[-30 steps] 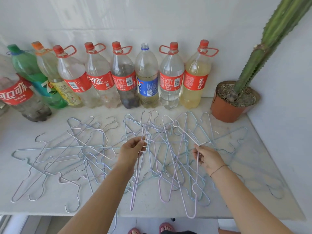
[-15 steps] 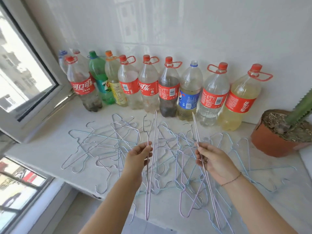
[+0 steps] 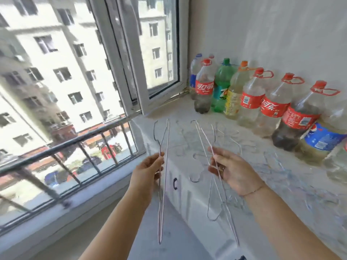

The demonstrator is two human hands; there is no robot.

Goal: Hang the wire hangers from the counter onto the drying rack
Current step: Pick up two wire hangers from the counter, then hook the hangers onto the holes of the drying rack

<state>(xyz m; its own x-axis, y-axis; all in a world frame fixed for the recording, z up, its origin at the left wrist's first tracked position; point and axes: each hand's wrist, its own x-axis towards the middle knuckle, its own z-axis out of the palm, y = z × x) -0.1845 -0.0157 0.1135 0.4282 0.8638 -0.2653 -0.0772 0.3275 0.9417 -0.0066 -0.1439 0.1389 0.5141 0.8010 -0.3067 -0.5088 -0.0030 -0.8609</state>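
My left hand (image 3: 150, 167) pinches a pale wire hanger (image 3: 164, 175) that stands edge-on in the air, hook up, off the left edge of the counter. My right hand (image 3: 232, 170) grips a second wire hanger (image 3: 206, 139), tilted, its hook up to the left and its long side running down past my wrist. Several more wire hangers (image 3: 281, 166) lie blurred on the white counter (image 3: 206, 113) to the right. No drying rack is in view.
A row of large plastic bottles (image 3: 251, 98) stands along the wall at the back of the counter. An open window (image 3: 131, 53) with a dark metal railing (image 3: 75, 143) fills the left. The floor lies below my arms.
My view has swung left from the counter toward the window. Both hands have lifted their hangers off the pile and carried them left, beyond the counter's edge.
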